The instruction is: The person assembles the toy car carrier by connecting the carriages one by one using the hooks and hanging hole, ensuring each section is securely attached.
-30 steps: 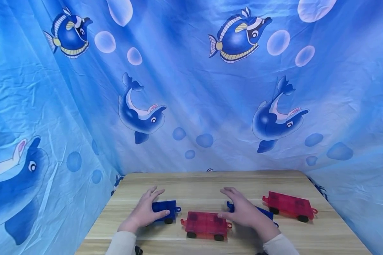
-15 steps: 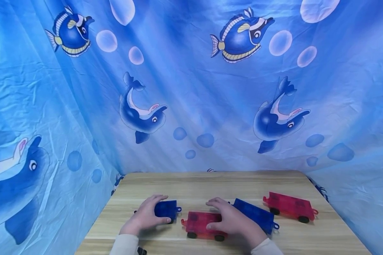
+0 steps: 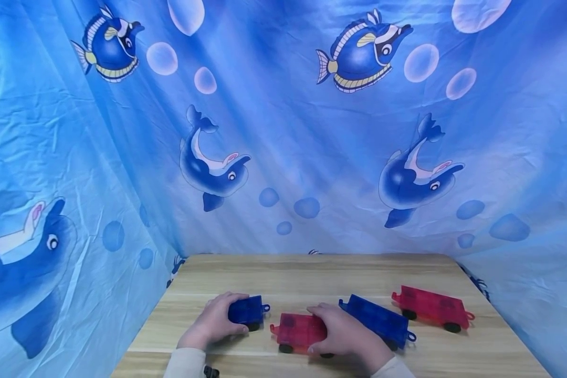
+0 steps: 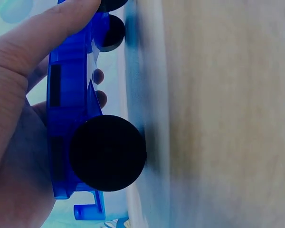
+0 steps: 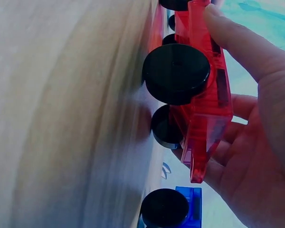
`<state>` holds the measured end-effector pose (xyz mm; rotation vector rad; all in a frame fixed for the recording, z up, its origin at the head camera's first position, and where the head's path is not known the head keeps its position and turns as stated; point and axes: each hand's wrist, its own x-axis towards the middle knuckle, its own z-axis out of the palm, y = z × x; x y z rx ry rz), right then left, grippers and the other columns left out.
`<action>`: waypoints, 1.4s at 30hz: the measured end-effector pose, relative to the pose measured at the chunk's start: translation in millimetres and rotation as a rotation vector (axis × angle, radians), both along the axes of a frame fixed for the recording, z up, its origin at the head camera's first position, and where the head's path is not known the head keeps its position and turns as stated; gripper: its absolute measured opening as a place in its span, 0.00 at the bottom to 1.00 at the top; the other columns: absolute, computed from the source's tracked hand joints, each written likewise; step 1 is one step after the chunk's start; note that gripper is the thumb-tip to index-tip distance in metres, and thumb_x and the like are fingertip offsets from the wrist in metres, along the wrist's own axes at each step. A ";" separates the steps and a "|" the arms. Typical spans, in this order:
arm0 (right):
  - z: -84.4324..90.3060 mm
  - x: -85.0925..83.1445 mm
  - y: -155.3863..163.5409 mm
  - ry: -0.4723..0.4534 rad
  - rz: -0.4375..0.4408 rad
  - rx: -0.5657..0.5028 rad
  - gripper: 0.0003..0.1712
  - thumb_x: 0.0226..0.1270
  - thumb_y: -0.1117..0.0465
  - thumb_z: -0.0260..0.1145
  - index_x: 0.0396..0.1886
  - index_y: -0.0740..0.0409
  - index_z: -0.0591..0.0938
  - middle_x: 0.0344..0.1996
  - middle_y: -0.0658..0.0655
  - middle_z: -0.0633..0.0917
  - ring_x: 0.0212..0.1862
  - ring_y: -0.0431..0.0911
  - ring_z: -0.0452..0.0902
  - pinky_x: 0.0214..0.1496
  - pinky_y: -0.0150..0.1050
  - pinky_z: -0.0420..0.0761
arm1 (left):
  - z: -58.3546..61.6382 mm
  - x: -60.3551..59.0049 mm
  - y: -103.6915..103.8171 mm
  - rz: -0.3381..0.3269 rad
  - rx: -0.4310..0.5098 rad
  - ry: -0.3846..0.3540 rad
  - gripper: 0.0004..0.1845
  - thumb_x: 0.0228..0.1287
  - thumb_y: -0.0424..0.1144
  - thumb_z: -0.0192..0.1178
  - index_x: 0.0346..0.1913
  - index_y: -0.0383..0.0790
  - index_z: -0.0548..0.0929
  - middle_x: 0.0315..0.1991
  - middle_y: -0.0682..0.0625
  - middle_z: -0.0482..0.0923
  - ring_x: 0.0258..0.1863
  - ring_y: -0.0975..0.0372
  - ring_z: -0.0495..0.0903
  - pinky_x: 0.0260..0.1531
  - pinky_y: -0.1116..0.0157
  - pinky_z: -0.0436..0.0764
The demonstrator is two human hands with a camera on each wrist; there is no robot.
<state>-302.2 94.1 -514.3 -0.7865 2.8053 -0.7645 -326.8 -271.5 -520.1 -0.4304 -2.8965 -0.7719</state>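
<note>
Around the left blue toy train car (image 3: 247,310) curls my left hand (image 3: 214,321). In the left wrist view its thumb lies along the near side of the blue car (image 4: 66,114), with fingertips showing beyond the far side. My right hand (image 3: 336,332) grips the right part of the front red toy train car (image 3: 295,331). The right wrist view shows the thumb on one side of that red car (image 5: 213,102) and the fingers on the other. Between the two held cars is a short gap, the blue one's ring end facing the red one's hook.
A second blue train car (image 3: 378,320) stands slanted just behind my right hand. Beyond it, at the right, is another red train car (image 3: 433,307). The wooden table (image 3: 312,273) is bordered by a blue sea-print cloth (image 3: 283,131) at the back and sides.
My right hand has moved left off the second blue car and taken hold of the front red car. My left hand's fingers have come down around the left blue car.
</note>
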 end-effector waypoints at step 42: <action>-7.0 -25.5 -27.5 0.095 -0.110 -0.010 0.47 0.46 0.32 0.73 0.63 0.51 0.76 0.42 0.45 0.77 0.37 0.40 0.73 0.37 0.40 0.79 | -2.0 6.4 -12.5 0.040 0.148 0.013 0.45 0.40 0.63 0.74 0.65 0.53 0.73 0.60 0.52 0.74 0.59 0.50 0.72 0.53 0.42 0.72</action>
